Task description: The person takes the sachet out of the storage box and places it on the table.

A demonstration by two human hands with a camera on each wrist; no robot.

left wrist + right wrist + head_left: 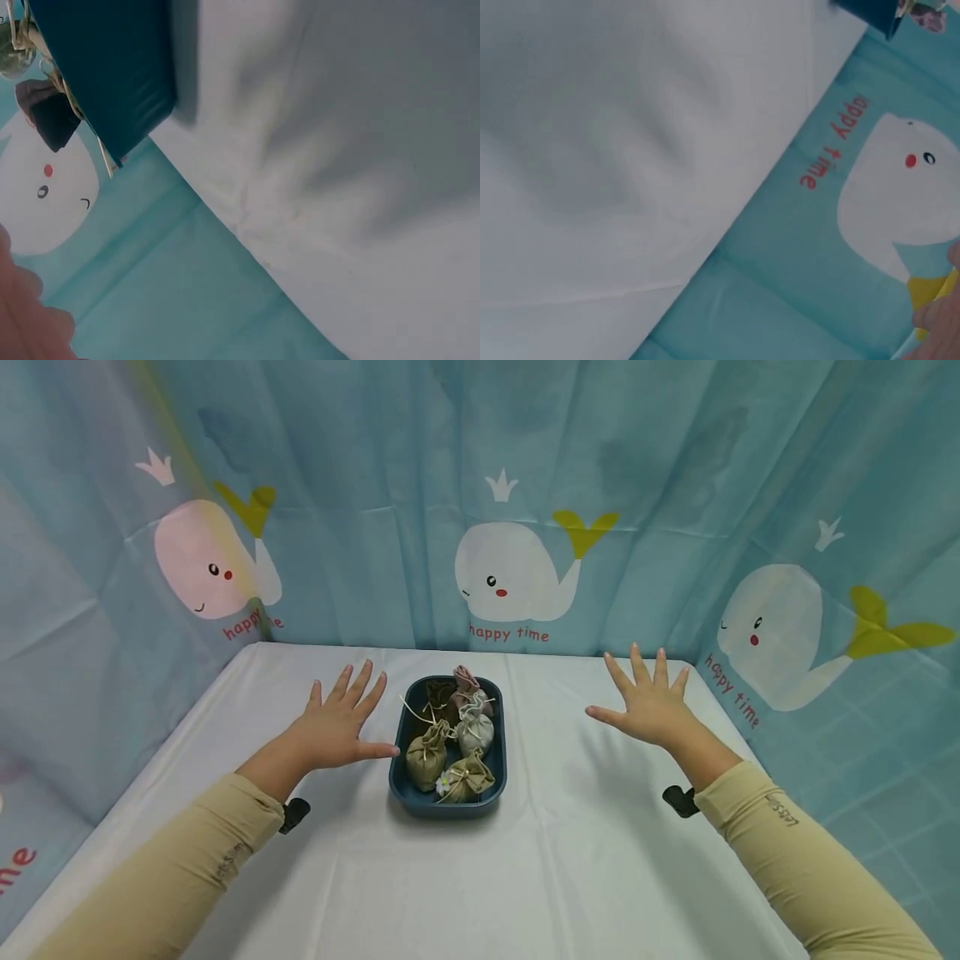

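A dark blue tray [448,811] holds several small drawstring pouches: an olive one [427,758] at the left, a tan one [468,778] with a small white flower in front, a pale grey one [475,732], and pink and dark brown ones behind. My left hand [335,724] is spread beside the tray, its thumb tip at the left rim; whether it touches cannot be told. Well to the right, my right hand [651,706] hovers with fingers spread, holding nothing. The left wrist view shows the tray's side [112,67] and part of the left hand [30,315].
A white cloth [450,893] covers the table under the tray. Blue curtains [360,568] printed with whales stand behind the table and at both sides. Shadows of both hands fall on the cloth.
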